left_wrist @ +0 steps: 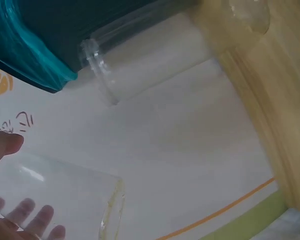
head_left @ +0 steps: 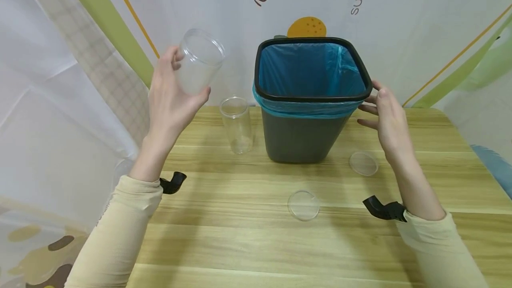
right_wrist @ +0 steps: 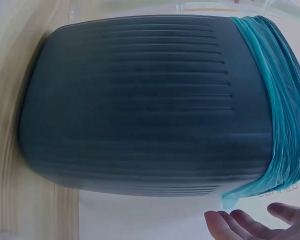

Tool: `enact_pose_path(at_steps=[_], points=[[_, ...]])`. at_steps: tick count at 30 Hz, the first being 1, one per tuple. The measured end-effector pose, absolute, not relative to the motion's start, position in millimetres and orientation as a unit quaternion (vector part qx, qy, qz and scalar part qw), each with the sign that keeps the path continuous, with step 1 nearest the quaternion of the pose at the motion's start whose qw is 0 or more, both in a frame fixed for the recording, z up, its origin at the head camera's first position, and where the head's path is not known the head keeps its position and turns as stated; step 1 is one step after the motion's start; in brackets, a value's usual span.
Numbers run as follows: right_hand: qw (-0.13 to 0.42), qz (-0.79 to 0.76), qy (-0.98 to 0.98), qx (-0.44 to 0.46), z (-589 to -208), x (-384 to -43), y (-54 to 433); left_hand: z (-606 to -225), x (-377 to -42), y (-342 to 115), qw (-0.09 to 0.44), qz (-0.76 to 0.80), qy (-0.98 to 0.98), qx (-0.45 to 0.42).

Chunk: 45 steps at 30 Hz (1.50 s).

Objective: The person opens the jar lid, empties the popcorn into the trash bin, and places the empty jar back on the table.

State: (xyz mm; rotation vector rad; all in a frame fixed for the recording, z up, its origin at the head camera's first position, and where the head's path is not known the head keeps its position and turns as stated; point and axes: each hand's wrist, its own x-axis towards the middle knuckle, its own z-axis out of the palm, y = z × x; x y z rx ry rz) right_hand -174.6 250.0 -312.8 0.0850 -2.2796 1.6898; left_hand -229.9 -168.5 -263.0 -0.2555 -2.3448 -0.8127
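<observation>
My left hand [head_left: 170,97] grips a clear plastic jar [head_left: 200,63], raised above the table and tilted, thumb on one side and fingers round the other. In the left wrist view the fingers show through the wall of this jar [left_wrist: 55,185]. A second clear jar [head_left: 238,130] stands upright on the table, between that hand and a dark grey trash bin [head_left: 302,139]. Blue liner [head_left: 312,109] is folded over the bin's black rim. At the bin's right side, close to the rim, my right hand [head_left: 392,121] has its fingers extended and holds nothing.
Two clear round lids lie on the wooden table [head_left: 224,243]: one lid [head_left: 304,206] in front of the bin, another lid [head_left: 364,163] to its right. A white printed curtain [head_left: 240,8] hangs close behind the bin and along the left side.
</observation>
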Motion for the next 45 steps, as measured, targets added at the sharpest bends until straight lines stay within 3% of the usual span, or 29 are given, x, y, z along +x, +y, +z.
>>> enact_pose_path(at_steps=[15, 29, 45], points=[[0.157, 0.519, -0.840, 0.028, -313.6, -158.7, 261.4, -323.0, -220.1, -189.2, 0.268, -0.357, -0.894, -0.020], [0.165, 0.481, -0.860, 0.040, -317.5, -148.0, 266.8, -361.9, -218.7, -193.6, 0.297, -0.320, -0.900, -0.011], [0.208, 0.455, -0.865, 0.043, -327.4, -132.8, 272.3, -397.1, -209.2, -189.2, 0.220, -0.382, -0.896, 0.056]])
